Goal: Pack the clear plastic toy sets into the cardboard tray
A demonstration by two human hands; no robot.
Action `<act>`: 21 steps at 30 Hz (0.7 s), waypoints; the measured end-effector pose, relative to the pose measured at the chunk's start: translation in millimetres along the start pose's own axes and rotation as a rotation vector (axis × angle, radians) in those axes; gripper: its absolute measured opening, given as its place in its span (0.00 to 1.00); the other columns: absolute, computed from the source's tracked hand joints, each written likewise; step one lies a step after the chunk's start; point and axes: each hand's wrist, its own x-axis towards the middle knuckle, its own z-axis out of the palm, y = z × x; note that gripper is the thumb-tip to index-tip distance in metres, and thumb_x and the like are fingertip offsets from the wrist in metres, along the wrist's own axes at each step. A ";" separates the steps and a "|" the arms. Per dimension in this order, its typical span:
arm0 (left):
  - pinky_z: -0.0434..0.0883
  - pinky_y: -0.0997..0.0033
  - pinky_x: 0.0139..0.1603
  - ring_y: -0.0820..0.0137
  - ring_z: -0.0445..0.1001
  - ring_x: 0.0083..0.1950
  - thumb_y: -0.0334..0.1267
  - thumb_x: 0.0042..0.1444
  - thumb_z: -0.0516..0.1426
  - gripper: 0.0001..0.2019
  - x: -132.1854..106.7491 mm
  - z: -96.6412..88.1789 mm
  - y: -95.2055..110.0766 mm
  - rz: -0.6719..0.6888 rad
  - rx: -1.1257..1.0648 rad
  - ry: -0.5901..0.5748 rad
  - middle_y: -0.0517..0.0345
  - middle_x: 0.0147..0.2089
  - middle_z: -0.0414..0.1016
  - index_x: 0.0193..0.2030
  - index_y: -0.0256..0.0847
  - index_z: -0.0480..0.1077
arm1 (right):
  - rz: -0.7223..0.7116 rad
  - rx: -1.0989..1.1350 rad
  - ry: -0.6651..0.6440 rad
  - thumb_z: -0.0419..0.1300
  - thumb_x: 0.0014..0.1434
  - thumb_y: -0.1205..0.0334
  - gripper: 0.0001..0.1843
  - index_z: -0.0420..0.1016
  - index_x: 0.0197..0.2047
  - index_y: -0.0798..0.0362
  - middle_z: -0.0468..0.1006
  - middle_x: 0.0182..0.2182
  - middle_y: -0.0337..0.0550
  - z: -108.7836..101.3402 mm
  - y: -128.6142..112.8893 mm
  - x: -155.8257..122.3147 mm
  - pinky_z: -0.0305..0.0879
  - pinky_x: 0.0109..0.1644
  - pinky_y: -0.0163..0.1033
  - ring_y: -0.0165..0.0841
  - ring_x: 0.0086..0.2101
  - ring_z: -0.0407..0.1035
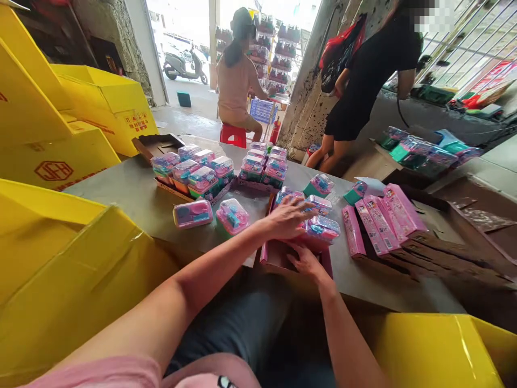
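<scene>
My left hand [286,219] reaches across a pink-edged cardboard display tray [278,257], fingers spread over small clear-lidded plastic cases [323,228] in its far part. Whether the fingertips touch a case is hard to tell. Lower down, my right hand [309,264] is inside the tray's near part, its fingers apart and nothing visible in them. Left of the tray, a clear-lidded pink case [233,216] and a flatter pink-and-blue case [194,214] lie on the table [133,188]. Another case with a green base [319,185] stands beyond the tray.
Filled trays of cases [203,180] stand at the back left. Folded pink display cartons [374,223] are stacked on the right. Yellow cardboard boxes [72,280] crowd the left side, with another yellow box [436,345] near right. Two people are further off, one seated, one bending.
</scene>
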 end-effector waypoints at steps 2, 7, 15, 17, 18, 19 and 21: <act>0.50 0.52 0.72 0.56 0.54 0.71 0.47 0.62 0.56 0.27 -42.0 -30.2 -24.0 -0.195 0.000 0.070 0.53 0.71 0.58 0.67 0.48 0.63 | 0.033 0.074 0.114 0.58 0.61 0.59 0.18 0.77 0.52 0.55 0.77 0.49 0.53 -5.7 -20.9 -9.3 0.67 0.61 0.54 0.44 0.51 0.72; 0.58 0.48 0.67 0.44 0.58 0.68 0.61 0.62 0.51 0.40 -115.5 -63.2 -78.8 -0.777 -0.006 -0.214 0.34 0.68 0.58 0.71 0.32 0.55 | -0.043 0.392 0.259 0.58 0.62 0.53 0.24 0.70 0.60 0.53 0.75 0.54 0.52 22.6 -93.8 2.6 0.70 0.58 0.48 0.41 0.52 0.72; 0.64 0.60 0.65 0.58 0.68 0.63 0.66 0.58 0.49 0.37 -119.6 -31.3 -86.4 -0.485 -0.457 -0.133 0.45 0.65 0.65 0.63 0.40 0.66 | 0.054 0.323 0.198 0.58 0.56 0.62 0.41 0.52 0.72 0.56 0.62 0.66 0.57 95.0 -133.8 27.7 0.53 0.70 0.61 0.49 0.66 0.56; 0.61 0.58 0.68 0.56 0.64 0.67 0.64 0.57 0.51 0.37 -126.7 -31.7 -80.3 -0.436 -0.434 -0.040 0.44 0.68 0.61 0.64 0.39 0.65 | 0.074 0.335 0.231 0.58 0.58 0.61 0.41 0.51 0.72 0.56 0.66 0.63 0.58 101.5 -137.2 8.0 0.56 0.68 0.61 0.49 0.63 0.60; 0.59 0.55 0.70 0.54 0.60 0.69 0.64 0.57 0.51 0.38 -132.5 -33.6 -74.7 -0.463 -0.378 -0.001 0.42 0.69 0.59 0.66 0.37 0.62 | 0.090 0.353 0.242 0.58 0.59 0.59 0.40 0.51 0.72 0.56 0.68 0.60 0.58 104.5 -139.5 -3.1 0.59 0.66 0.60 0.48 0.60 0.63; 0.58 0.53 0.70 0.52 0.58 0.70 0.63 0.58 0.52 0.40 -139.2 -36.2 -67.5 -0.517 -0.318 0.018 0.40 0.70 0.57 0.68 0.36 0.59 | 0.098 0.373 0.242 0.58 0.60 0.59 0.39 0.52 0.71 0.55 0.70 0.58 0.57 107.5 -142.0 -13.6 0.63 0.64 0.59 0.47 0.57 0.66; 0.60 0.50 0.68 0.48 0.58 0.70 0.65 0.56 0.53 0.46 -152.4 -41.9 -50.1 -0.636 -0.226 -0.019 0.37 0.70 0.55 0.72 0.34 0.53 | 0.070 0.402 0.197 0.58 0.60 0.59 0.35 0.56 0.69 0.54 0.72 0.54 0.55 113.2 -147.4 -30.3 0.69 0.59 0.54 0.44 0.52 0.70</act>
